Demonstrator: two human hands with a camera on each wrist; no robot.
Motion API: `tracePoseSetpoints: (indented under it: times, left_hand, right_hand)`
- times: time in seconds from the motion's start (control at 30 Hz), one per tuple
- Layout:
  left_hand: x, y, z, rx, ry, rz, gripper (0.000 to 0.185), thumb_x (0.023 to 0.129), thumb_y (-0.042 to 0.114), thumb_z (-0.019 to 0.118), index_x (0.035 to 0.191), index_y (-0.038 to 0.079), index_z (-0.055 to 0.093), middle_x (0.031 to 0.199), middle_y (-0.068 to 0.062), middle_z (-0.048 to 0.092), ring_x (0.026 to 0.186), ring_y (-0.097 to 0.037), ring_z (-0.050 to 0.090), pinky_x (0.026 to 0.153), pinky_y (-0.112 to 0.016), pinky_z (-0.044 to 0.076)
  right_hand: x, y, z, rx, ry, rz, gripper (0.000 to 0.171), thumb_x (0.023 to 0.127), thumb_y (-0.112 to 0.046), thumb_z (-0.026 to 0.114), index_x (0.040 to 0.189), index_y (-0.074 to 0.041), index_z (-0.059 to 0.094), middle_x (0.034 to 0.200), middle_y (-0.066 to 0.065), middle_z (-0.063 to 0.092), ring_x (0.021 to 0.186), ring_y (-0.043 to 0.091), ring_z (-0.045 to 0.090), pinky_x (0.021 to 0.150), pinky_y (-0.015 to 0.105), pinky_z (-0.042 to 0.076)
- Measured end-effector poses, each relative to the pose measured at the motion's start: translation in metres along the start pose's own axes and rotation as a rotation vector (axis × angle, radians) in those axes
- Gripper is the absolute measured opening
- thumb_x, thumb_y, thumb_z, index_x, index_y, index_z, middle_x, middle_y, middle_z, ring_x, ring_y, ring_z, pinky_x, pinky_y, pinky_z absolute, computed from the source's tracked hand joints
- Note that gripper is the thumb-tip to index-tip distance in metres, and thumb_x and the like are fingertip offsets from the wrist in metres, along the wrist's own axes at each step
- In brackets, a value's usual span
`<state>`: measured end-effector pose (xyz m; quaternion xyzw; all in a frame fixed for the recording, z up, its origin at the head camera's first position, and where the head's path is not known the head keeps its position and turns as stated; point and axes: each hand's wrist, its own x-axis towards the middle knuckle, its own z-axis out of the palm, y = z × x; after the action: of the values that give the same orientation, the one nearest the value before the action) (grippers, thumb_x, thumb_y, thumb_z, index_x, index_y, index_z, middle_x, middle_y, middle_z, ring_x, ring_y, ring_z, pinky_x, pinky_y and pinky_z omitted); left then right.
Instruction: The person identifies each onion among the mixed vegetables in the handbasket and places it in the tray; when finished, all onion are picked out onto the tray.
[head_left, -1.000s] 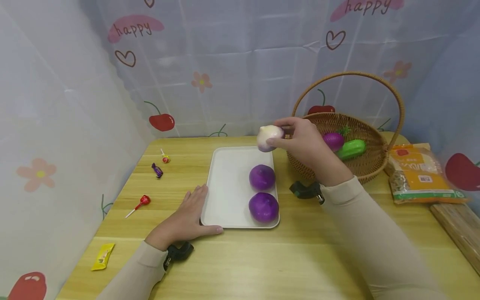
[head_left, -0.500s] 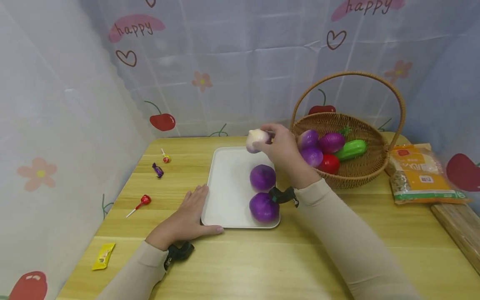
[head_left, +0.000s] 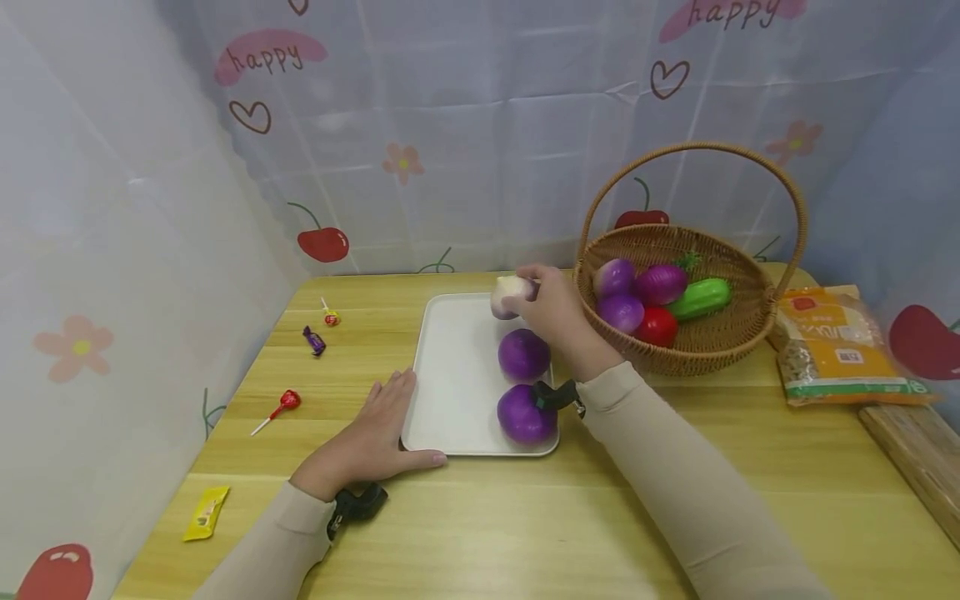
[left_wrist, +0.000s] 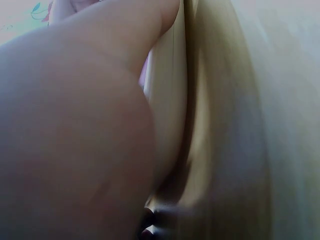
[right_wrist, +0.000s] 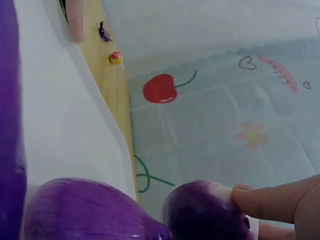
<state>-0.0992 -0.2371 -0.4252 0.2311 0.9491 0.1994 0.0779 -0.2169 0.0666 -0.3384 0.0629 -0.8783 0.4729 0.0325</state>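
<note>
My right hand pinches a round white-and-purple turnip between thumb and fingers, at the far right part of the white tray. Whether the turnip touches the tray is hard to tell. Two purple onions sit in a row along the tray's right side; the nearer is partly covered by the wrist camera. In the right wrist view the turnip shows beside an onion. My left hand lies with straight fingers against the tray's left edge, its thumb along the near corner.
Right of the tray, a wicker basket holds several purple vegetables, a red tomato and a green cucumber. Beyond it lie an orange-and-clear food packet and a wooden board. Lollipops and wrapped candies, including a red lollipop, lie left.
My right hand has carried the turnip left from beside the basket, then lowered it over the tray's far end. The left hand has stayed still.
</note>
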Motion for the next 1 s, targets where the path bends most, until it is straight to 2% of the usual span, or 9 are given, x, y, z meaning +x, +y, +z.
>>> tracePoseSetpoints:
  times: [0.1, 0.27, 0.53, 0.73, 1.0]
  left_hand:
    - [0.0, 0.0, 0.0, -0.001, 0.002, 0.002, 0.137, 0.081, 0.086, 0.065, 0.166, -0.006, 0.009, 0.173, -0.021, 0.008, 0.158, -0.037, 0.005, 0.125, -0.057, 0.001]
    - [-0.001, 0.0, -0.001, -0.001, 0.004, 0.006, 0.137, 0.081, 0.085, 0.066, 0.165, -0.007, 0.009, 0.172, -0.022, 0.009, 0.158, -0.038, 0.005, 0.125, -0.057, 0.001]
    - [0.0, -0.001, -0.002, -0.001, 0.013, 0.013, 0.137, 0.082, 0.085, 0.065, 0.165, -0.008, 0.01, 0.172, -0.023, 0.009, 0.158, -0.039, 0.006, 0.125, -0.057, 0.002]
    - [0.0, -0.001, -0.001, 0.004, 0.01, 0.015, 0.137, 0.081, 0.086, 0.065, 0.165, -0.008, 0.01, 0.172, -0.023, 0.009, 0.158, -0.039, 0.006, 0.125, -0.057, 0.002]
    - [-0.001, -0.001, 0.0, 0.006, 0.011, 0.011, 0.137, 0.081, 0.086, 0.064, 0.165, -0.007, 0.01, 0.172, -0.023, 0.009, 0.158, -0.039, 0.006, 0.125, -0.056, 0.002]
  right_hand:
    - [0.002, 0.004, 0.002, 0.007, -0.023, 0.014, 0.058, 0.096, -0.019, 0.081, 0.146, 0.0, 0.059, 0.133, 0.019, 0.063, 0.109, 0.03, 0.06, 0.096, 0.042, 0.054]
    - [0.004, 0.012, 0.003, 0.083, -0.064, 0.074, 0.06, 0.097, -0.018, 0.08, 0.149, -0.002, 0.056, 0.139, 0.018, 0.061, 0.12, 0.029, 0.059, 0.106, 0.043, 0.049]
    - [0.009, 0.014, 0.007, 0.078, -0.075, 0.095, 0.054, 0.097, -0.009, 0.078, 0.146, 0.002, 0.058, 0.14, 0.021, 0.06, 0.121, 0.031, 0.057, 0.104, 0.043, 0.05]
    - [0.012, 0.02, 0.009, 0.063, -0.078, 0.094, 0.053, 0.095, -0.01, 0.08, 0.143, 0.001, 0.06, 0.138, 0.02, 0.061, 0.118, 0.03, 0.056, 0.104, 0.043, 0.049]
    - [0.016, 0.025, 0.013, 0.091, -0.088, 0.113, 0.054, 0.095, -0.007, 0.079, 0.145, 0.001, 0.059, 0.141, 0.021, 0.059, 0.125, 0.032, 0.055, 0.107, 0.044, 0.047]
